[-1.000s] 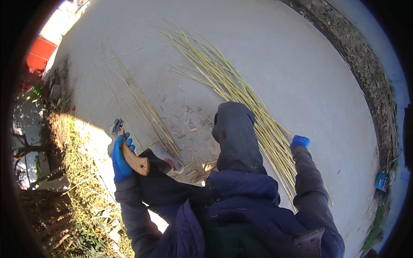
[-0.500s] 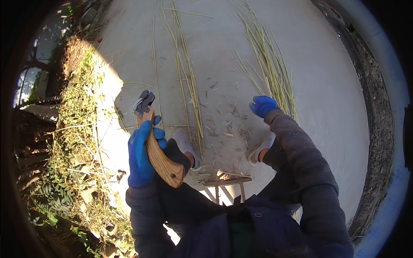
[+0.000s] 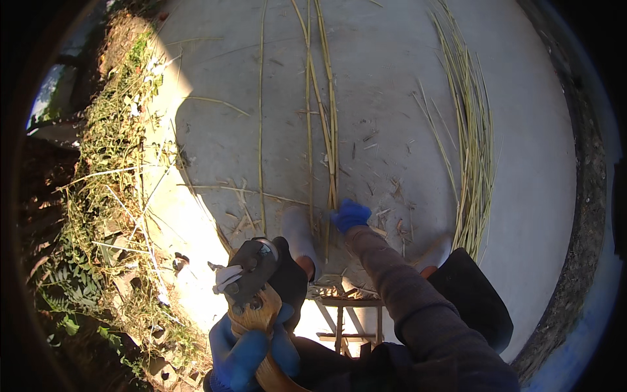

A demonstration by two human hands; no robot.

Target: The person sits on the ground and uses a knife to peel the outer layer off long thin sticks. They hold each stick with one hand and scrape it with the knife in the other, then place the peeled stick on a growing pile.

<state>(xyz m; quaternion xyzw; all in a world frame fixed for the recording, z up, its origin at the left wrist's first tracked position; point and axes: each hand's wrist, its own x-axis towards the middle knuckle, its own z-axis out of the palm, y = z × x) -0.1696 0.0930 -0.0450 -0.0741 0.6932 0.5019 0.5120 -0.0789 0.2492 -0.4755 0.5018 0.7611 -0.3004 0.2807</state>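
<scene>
My left hand (image 3: 251,353), in a blue glove, is wrapped round the wooden handle of a tool (image 3: 258,312) with a dark metal head. A pale metal piece sticks out at the side of that head. In front of me, my blue-gloved right hand (image 3: 351,216) is closed at the near part of a few long, thin stalks (image 3: 330,124); its fingertips are partly hidden. The stalks lie lengthwise on the concrete and stretch away from me.
A thicker bundle of green-yellow stalks (image 3: 471,130) lies at the right. Below my hands stands a small wooden stool (image 3: 349,302) with scraps on it. Chips and slivers (image 3: 397,189) litter the concrete (image 3: 522,163). Plants and dry stems (image 3: 111,163) border the left.
My right hand has moved left, from beside the thick bundle to the middle stalks. The tool in my left hand has come down and nearer to me, its head turned. The view has shifted.
</scene>
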